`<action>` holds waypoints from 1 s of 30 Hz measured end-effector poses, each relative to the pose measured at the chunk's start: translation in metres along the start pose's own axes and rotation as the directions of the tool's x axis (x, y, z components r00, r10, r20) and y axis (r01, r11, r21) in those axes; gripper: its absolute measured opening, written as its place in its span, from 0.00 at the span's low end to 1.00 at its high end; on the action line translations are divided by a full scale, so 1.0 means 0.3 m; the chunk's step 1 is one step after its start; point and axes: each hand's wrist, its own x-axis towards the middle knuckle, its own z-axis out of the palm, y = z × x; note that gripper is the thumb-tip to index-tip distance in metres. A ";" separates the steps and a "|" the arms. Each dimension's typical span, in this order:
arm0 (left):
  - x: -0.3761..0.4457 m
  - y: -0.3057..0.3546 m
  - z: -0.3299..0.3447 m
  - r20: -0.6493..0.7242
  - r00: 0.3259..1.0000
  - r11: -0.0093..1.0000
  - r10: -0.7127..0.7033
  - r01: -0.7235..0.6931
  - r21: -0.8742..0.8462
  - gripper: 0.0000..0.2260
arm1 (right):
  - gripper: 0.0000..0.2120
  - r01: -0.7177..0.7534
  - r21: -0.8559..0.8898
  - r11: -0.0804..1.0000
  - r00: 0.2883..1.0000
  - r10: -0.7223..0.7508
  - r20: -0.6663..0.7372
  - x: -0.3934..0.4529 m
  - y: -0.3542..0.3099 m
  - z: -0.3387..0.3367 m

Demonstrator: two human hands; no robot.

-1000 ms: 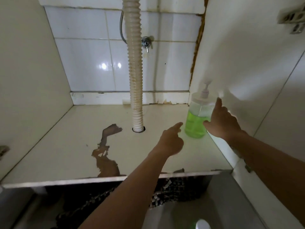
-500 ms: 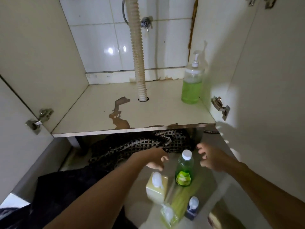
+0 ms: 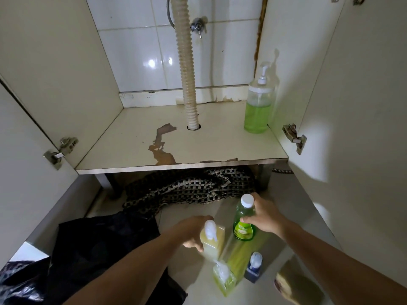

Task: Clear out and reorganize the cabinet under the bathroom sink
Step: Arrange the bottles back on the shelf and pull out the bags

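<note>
The cabinet shelf (image 3: 136,133) is open, with a pump bottle of green liquid (image 3: 258,111) standing at its right rear corner. On the floor in front, my right hand (image 3: 265,214) is closed around a green bottle with a white cap (image 3: 243,219). My left hand (image 3: 193,231) grips a pale yellow bottle with a white spout (image 3: 213,239) just left of it. Closer to me stand a small yellow-green bottle (image 3: 223,278) and a small dark blue bottle (image 3: 253,269).
A ribbed drain hose (image 3: 186,62) runs down through a hole in the shelf. Both cabinet doors (image 3: 356,106) stand open. A checked woven mat (image 3: 189,190) lies under the shelf, dark cloth (image 3: 97,245) at lower left, a yellowish sponge-like thing (image 3: 295,285) at lower right.
The view dropped from inside the cabinet to the floor. Both hands left the pump bottle, came down, and closed on the two floor bottles.
</note>
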 end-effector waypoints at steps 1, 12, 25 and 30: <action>0.004 -0.003 0.006 -0.008 1.000 1.000 0.009 -0.009 -0.012 0.34 | 0.25 0.011 0.000 1.000 1.000 -0.011 -0.012 -0.002 -0.002 0.005; -0.019 0.015 -0.209 -0.147 0.989 0.972 0.019 -0.053 -0.230 0.26 | 0.12 0.079 0.068 0.995 0.995 -0.075 -0.068 0.031 -0.105 -0.272; 0.043 0.052 -0.666 -0.573 0.813 0.662 -0.108 -0.371 -0.651 0.26 | 0.26 0.301 0.340 0.891 0.926 -0.186 -0.330 0.274 -0.321 -0.608; 0.278 0.022 -0.759 -0.552 0.814 0.699 -0.183 -0.287 -0.655 0.32 | 0.29 0.258 0.228 0.939 0.930 -0.177 -0.322 0.521 -0.370 -0.629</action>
